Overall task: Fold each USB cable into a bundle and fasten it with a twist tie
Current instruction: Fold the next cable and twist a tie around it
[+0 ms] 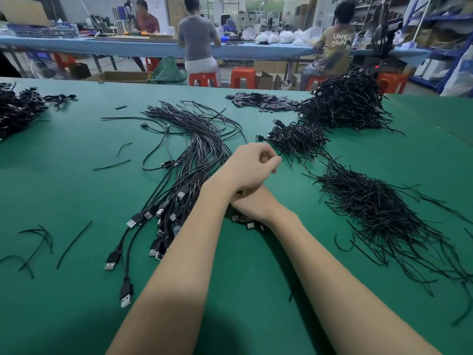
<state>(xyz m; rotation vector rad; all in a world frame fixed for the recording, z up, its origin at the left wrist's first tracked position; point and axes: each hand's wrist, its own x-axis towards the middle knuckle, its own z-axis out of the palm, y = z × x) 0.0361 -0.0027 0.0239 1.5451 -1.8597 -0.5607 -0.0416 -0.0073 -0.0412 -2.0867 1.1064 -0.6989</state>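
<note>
My arms cross over a green table [76, 316]. My left hand [249, 166] reaches right, its fingers curled, and pinches a thin black twist tie [279, 158] at the edge of a small heap of bundled cables [298, 138]. My right hand [252, 207] lies mostly hidden under the left wrist. It rests at the plug end of a fan of loose black USB cables [194, 149]; its fingers do not show. A big pile of loose twist ties [371, 201] lies to the right.
A tall heap of tied bundles [345, 103] stands at the back right, another [18, 108] at the far left. Small black parts [263, 101] lie near the far edge. Stray ties [74, 243] are scattered front left. People sit at a blue bench behind.
</note>
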